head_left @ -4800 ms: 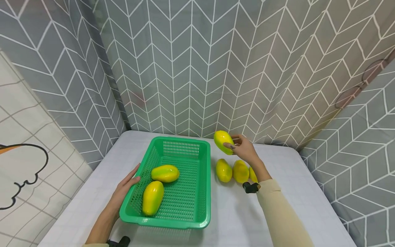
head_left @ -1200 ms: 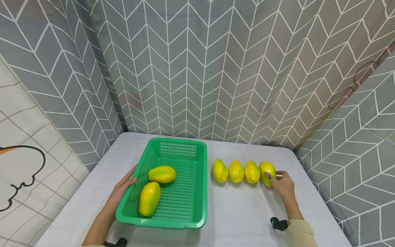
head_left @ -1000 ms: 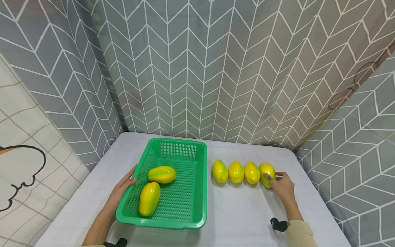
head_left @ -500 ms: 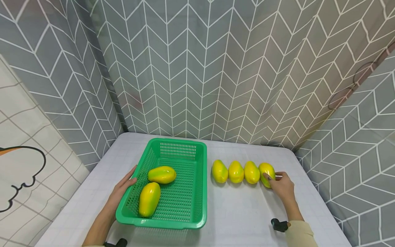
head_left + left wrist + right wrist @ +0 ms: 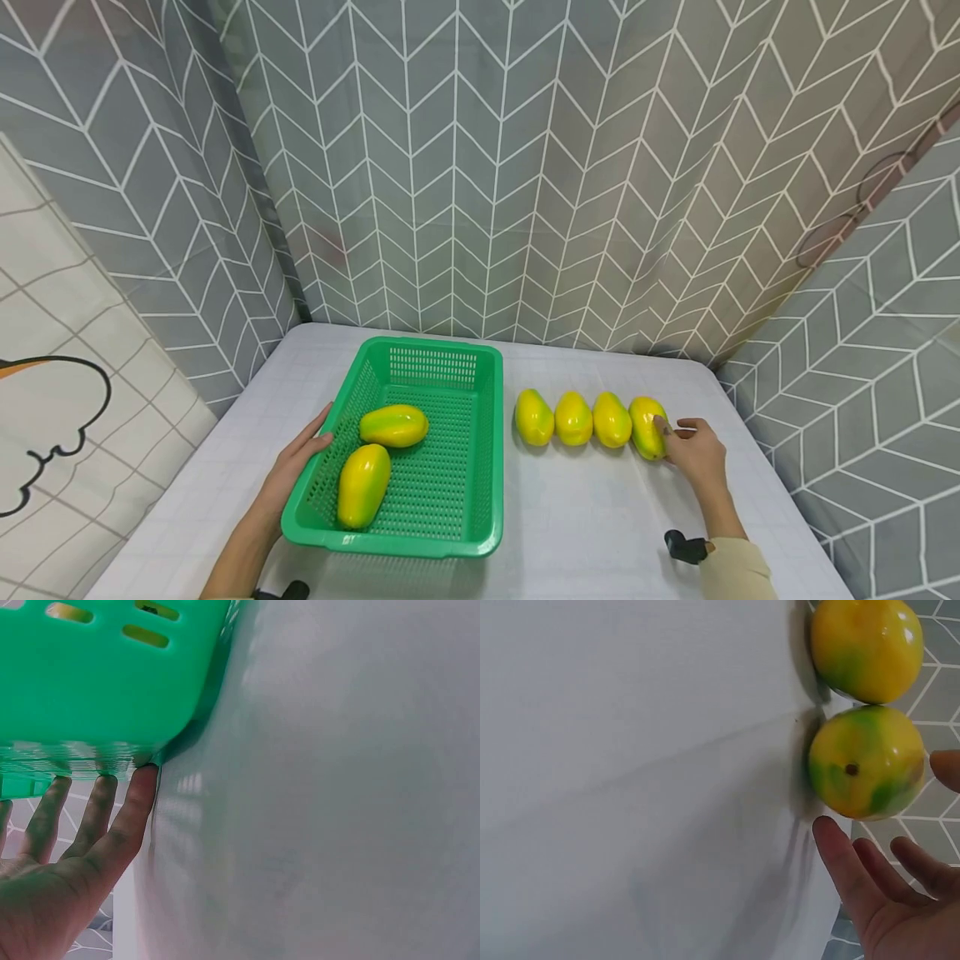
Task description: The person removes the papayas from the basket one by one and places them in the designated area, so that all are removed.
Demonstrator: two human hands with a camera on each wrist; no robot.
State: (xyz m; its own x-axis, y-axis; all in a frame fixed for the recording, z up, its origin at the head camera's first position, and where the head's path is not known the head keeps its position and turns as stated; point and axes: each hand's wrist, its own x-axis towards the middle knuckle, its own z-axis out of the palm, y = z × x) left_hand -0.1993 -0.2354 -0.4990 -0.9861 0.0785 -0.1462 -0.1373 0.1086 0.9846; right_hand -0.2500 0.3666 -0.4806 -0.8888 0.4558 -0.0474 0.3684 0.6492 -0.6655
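Note:
In the head view, my left hand lies at the left side of a green plastic basket, thumb at the rim. In the left wrist view, its straight fingers touch the basket's outer wall. Two yellow-green mangoes lie inside: one sideways, one lengthwise. Right of the basket, several mangoes form a row on the table. My right hand is beside the rightmost mango; in the right wrist view, its spread fingers stand apart from that mango, holding nothing.
The other mangoes in the row are the left one, the middle one and a third. A white cloth covers the table. Grey patterned curtains hang behind and at the sides.
Several seconds ago my right hand held a mango in the air; that mango now ends the row on the right. Since half a second ago my fingers have let go and drawn slightly right.

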